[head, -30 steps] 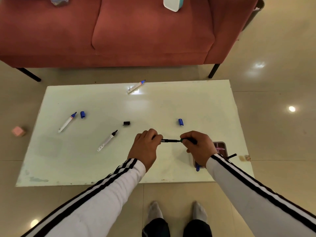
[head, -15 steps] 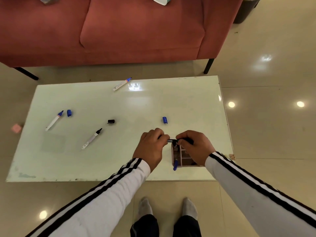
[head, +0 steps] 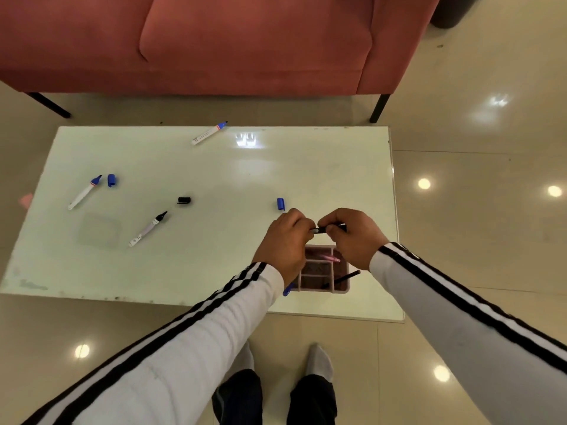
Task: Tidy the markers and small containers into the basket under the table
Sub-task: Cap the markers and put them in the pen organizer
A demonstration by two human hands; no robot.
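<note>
pale glass table point(head: 214, 271) on glossy floor point(head: 475, 240), red sofa point(head: 245, 41) behind.

Both arms extended forward, forearms converging toward the hands. Back of left hand point(head: 283, 243) faces up, fingers curled, tips pinching one end of a thin black marker point(head: 320, 230). The right hand point(head: 352, 237) sits just beside it, knuckles near touching, fingers curled round the marker's other end. The marker lies roughly level between the two hands. Wrists roughly straight. The white sleeves with black stripes point(head: 184, 348) reach both wrists. Below the hands: dark trouser legs and white-socked feet point(head: 319, 360).
</note>
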